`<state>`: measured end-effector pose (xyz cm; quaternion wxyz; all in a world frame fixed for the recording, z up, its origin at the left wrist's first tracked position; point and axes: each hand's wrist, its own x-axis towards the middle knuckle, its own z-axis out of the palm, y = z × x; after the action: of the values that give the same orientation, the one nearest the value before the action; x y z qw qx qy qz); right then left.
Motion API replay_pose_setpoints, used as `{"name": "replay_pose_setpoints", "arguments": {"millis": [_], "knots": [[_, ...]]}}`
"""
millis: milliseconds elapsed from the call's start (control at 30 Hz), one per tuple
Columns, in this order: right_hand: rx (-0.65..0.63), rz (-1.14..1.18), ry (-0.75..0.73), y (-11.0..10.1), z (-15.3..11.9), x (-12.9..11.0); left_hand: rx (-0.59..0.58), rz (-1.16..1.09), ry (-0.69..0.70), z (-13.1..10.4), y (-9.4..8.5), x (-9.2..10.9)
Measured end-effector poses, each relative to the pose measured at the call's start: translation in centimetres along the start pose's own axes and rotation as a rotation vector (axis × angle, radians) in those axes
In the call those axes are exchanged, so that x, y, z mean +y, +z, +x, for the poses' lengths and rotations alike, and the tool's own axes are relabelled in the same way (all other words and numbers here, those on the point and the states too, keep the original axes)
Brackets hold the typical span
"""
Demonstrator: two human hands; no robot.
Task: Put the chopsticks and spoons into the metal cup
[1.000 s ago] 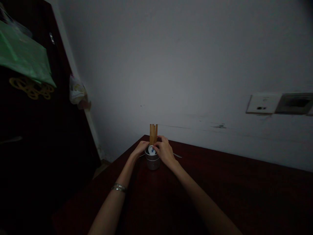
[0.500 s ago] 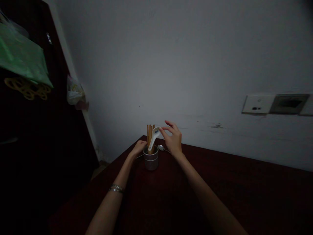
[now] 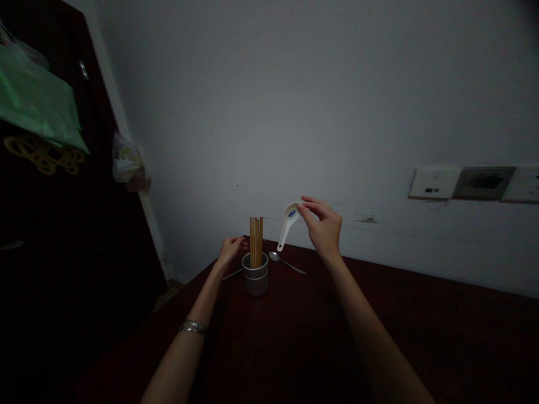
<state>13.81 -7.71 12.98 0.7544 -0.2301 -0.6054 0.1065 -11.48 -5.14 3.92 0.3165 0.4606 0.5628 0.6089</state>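
My right hand (image 3: 322,224) pinches a white ceramic spoon (image 3: 288,224) with a blue mark by its bowl, handle end pointing down, in the air right of the metal cup (image 3: 256,280). Several wooden chopsticks (image 3: 256,242) stand upright in that cup. Just left of them is my left hand (image 3: 232,248), its fingers apart and nothing seen in them. A metal spoon (image 3: 288,262) lies on the dark red table (image 3: 269,348) right of the cup. Left of the cup a thin light handle (image 3: 233,274) lies on the table, partly hidden behind it.
Behind the table rises a grey wall (image 3: 269,112) with sockets (image 3: 433,183) at the right. A tied plastic bag (image 3: 127,160) hangs at the left near a dark door (image 3: 76,235), where a green bag (image 3: 40,98) hangs too.
My right hand has carried the ceramic spoon right and slightly up, away from the chopsticks. My left hand has moved a little left from the cup, and its fingers show more.
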Motion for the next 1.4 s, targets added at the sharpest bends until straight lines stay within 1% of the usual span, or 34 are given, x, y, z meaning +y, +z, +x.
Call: {"name": "replay_pose_setpoints", "arguments": {"millis": [67, 100, 133, 167, 200, 233, 267, 300, 333, 400, 467, 500, 567, 667, 733, 767, 833, 900, 933, 1000, 1100, 1200, 1300, 1400], "knots": [[-0.021, -0.02, -0.02, 0.0, 0.0, -0.7, 0.209, 0.058, 0.137, 0.2, -0.2, 1.4], [-0.034, -0.03, -0.027, 0.0, 0.0, -1.0, 0.313, 0.092, 0.238, 0.0, -0.2, 2.4], [-0.05, -0.039, -0.034, 0.1, 0.0, -1.3, 0.391, 0.121, 0.349, -0.4, -0.1, 3.5], [-0.069, -0.045, -0.044, 0.2, 0.0, -1.6, 0.429, 0.128, 0.443, -1.1, 0.2, 4.7], [-0.089, -0.05, -0.056, 0.3, 0.0, -1.8, 0.421, 0.121, 0.511, -1.9, 0.5, 5.9], [-0.109, -0.053, -0.066, 0.4, -0.1, -2.1, 0.354, 0.107, 0.541, -2.8, 1.0, 7.1], [-0.127, -0.055, -0.075, 0.4, -0.1, -2.3, 0.226, 0.092, 0.529, -3.8, 1.5, 8.1], [-0.142, -0.056, -0.08, 0.5, -0.2, -2.4, 0.066, 0.084, 0.494, -4.9, 2.0, 8.9], [-0.153, -0.056, -0.081, 0.6, -0.3, -2.6, -0.071, 0.08, 0.457, -5.8, 2.5, 9.5], [-0.17, -0.057, -0.075, 0.7, -0.4, -2.8, -0.27, 0.096, 0.396, -7.3, 3.3, 10.2], [-0.177, -0.054, -0.068, 0.8, -0.6, -2.9, -0.406, 0.138, 0.345, -8.1, 4.0, 10.3], [-0.176, -0.051, -0.063, 0.8, -0.6, -2.9, -0.447, 0.158, 0.322, -8.3, 4.3, 10.2], [-0.18, -0.034, -0.042, 0.9, -0.6, -2.8, -0.47, 0.182, 0.285, -8.3, 4.8, 9.9], [-0.226, 0.014, 0.057, 1.0, -0.4, -2.3, -0.405, 0.152, 0.247, -8.0, 5.3, 9.5], [-0.286, 0.044, 0.191, 0.9, -0.3, -1.8, -0.328, 0.105, 0.226, -7.7, 5.5, 9.3], [-0.34, 0.055, 0.27, 0.8, -0.2, -1.6, -0.282, 0.075, 0.218, -7.5, 5.6, 9.2], [-0.505, 0.075, 0.42, 0.7, -0.3, -1.1, -0.197, 0.011, 0.208, -7.3, 5.6, 9.1], [-0.696, 0.109, 0.525, 0.7, -0.7, -0.8, -0.147, -0.051, 0.196, -7.1, 5.5, 9.0], [-0.767, 0.133, 0.559, 0.8, -1.0, -0.6, -0.133, -0.076, 0.189, -7.1, 5.5, 9.0], [-0.834, 0.181, 0.612, 1.3, -1.7, -0.4, -0.114, -0.109, 0.177, -7.0, 5.5, 9.0], [-0.826, 0.221, 0.651, 2.2, -2.6, 0.1, -0.094, -0.125, 0.176, -6.9, 5.6, 8.9], [-0.775, 0.218, 0.677, 2.7, -3.0, 1.0, -0.108, -0.073, 0.181, -6.6, 5.7, 8.6], [-0.673, 0.188, 0.754, 2.4, -2.9, 2.7, -0.149, 0.008, 0.194, -6.3, 5.7, 8.3], [-0.537, 0.104, 0.88, 1.4, -3.1, 5.7, -0.138, 0.044, 0.215, -6.0, 5.2, 8.4]]}}
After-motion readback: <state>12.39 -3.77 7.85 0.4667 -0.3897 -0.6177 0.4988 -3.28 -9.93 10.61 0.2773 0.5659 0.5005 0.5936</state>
